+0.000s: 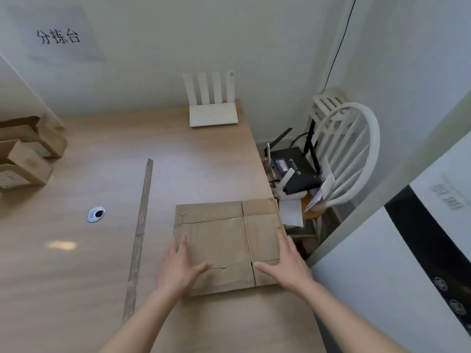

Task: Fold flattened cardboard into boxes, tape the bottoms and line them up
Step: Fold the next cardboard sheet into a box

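**Pressing a flat carton at the counter's right edge**

Lying flat on the wooden counter (102, 263), the flattened cardboard (224, 240) sits against the right edge, toward the near side, with its far right corner just over that edge. It is plain brown, worn and creased, with fold lines dividing it into a wide left panel and a narrower right one. Flap strips run along the far and near sides, and a short slit separates the two near flaps. The far left corner looks scuffed and slightly torn.

The left hand (178, 266) rests on the sheet's near left part, its grip wide, fingers straight and spread, thumb pointing right. The right hand (285, 266) lies on the near right part at the sheet's right border, also wide and holding nothing, thumb pointing left.

A long thin cardboard strip (140, 233) lies left of the sheet, running from far to near. Folded boxes (25, 154) stand at the counter's left edge.
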The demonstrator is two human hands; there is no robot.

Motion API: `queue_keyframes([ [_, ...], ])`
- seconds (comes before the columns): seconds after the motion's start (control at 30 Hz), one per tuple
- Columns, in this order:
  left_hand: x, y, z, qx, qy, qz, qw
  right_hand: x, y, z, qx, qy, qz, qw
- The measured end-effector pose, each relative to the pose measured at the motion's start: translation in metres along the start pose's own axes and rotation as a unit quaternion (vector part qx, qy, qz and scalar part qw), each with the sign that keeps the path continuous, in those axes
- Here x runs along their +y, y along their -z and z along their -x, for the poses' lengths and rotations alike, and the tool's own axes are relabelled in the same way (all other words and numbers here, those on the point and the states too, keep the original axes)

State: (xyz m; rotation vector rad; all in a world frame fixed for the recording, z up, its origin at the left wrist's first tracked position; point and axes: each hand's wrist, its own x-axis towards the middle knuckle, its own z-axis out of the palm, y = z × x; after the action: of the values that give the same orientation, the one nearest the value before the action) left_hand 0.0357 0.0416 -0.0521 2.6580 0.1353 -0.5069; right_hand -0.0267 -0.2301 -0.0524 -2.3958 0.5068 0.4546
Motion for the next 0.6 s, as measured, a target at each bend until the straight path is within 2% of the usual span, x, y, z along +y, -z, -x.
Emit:
queue_keyframes([
  [0.07, -0.003, -0.010, -0.008, -0.009, 0.018, 0.066, 0.998, 0.001, -0.010, -0.010, 0.008, -0.010, -0.012, 1.000],
  [0.33, 0.016, -0.012, 0.013, 0.068, 0.053, 0.238, 0.968, -0.009, -0.008, 0.002, 0.043, -0.009, -0.078, 0.996],
  [0.53, 0.013, 0.019, 0.058, 0.095, -0.003, 0.299, 0.950, -0.020, 0.021, 0.046, -0.033, 0.064, -0.242, 0.968],
  [0.6, 0.006, 0.036, 0.081, 0.093, -0.024, 0.350, 0.932, -0.027, 0.037, 0.071, -0.052, 0.096, -0.244, 0.964],
])
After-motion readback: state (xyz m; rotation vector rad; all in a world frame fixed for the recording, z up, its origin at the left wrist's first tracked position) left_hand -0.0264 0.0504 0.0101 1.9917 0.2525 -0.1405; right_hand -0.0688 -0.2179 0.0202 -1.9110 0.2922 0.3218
